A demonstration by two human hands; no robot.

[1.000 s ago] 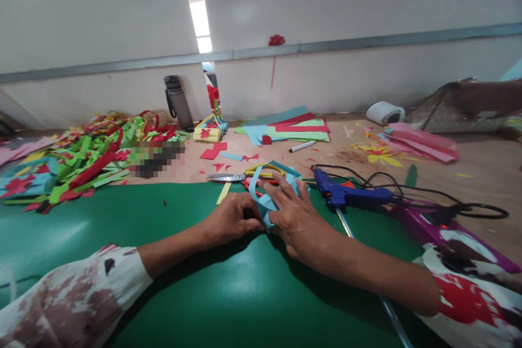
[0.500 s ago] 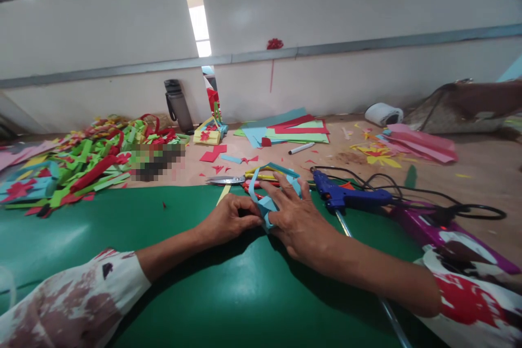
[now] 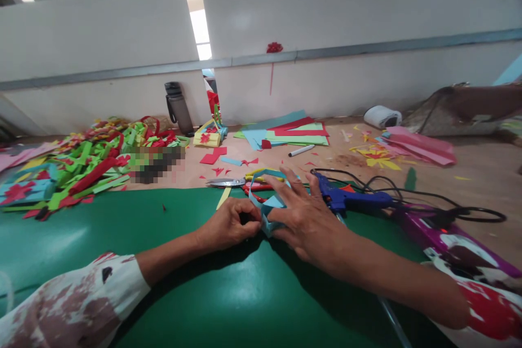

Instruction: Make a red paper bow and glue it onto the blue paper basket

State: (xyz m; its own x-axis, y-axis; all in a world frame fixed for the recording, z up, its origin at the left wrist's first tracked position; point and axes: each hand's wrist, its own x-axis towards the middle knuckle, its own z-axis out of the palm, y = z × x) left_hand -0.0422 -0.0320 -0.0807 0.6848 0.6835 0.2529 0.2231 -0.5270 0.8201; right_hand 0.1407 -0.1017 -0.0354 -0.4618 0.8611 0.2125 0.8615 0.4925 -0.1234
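A small light-blue paper basket (image 3: 269, 212) with a looped handle stands on the green mat (image 3: 228, 293), between my hands. My left hand (image 3: 234, 221) pinches the basket's left lower edge between thumb and fingertips. From the right, my right hand (image 3: 299, 215) grips the basket's side, its upper fingers spread over the top and hiding much of it. Just behind lie scissors (image 3: 226, 182) and tools with yellow and red handles (image 3: 256, 187). A blue glue gun (image 3: 354, 198) rests right of my right hand.
Cut paper strips (image 3: 98, 163) are heaped at the left. Behind stand a dark bottle (image 3: 178, 109) and a yellow paper basket (image 3: 206, 138). Coloured sheets (image 3: 285, 130) and a marker (image 3: 300, 150) lie at the back. A purple power strip (image 3: 468, 244) with black cables is at the right.
My right hand has shifted slightly right, with its fingers more spread. The basket's handle loop has tilted a little to the left. My left hand keeps its pinch at the basket's edge.
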